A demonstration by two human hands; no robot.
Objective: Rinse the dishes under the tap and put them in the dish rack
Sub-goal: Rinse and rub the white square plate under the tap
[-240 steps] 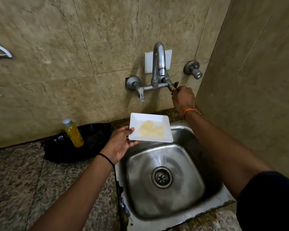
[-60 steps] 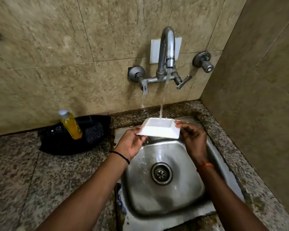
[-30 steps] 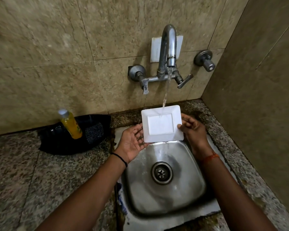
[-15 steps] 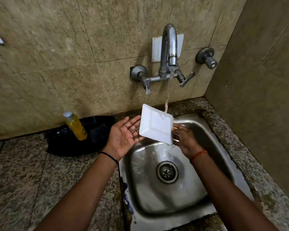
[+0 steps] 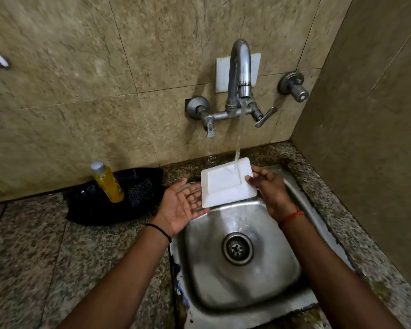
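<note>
A small square white plate [image 5: 226, 184] is held bottom-up over the back of the steel sink [image 5: 266, 290]. Water runs from the wall tap [image 5: 241, 67] onto the plate's far right corner and spills off into the basin. My right hand [image 5: 268, 191] grips the plate's right edge, fingers under it. My left hand [image 5: 180, 205] lies palm-up with fingers spread at the plate's left edge, fingertips tucked beneath it. No dish rack is in view.
A yellow bottle [image 5: 108, 182] leans in a black tray [image 5: 119, 198] with a dark scrubber [image 5: 140, 192] on the granite counter [image 5: 45, 257] left of the sink. A tiled wall [image 5: 365, 115] closes the right side. A second valve [image 5: 294, 87] sticks out by the tap.
Eight seconds ago my right hand was at the tap lever with the plate soiled. Since then water runs, the plate was flipped and turned; it now lies flatter, bottom-up, under the stream.
</note>
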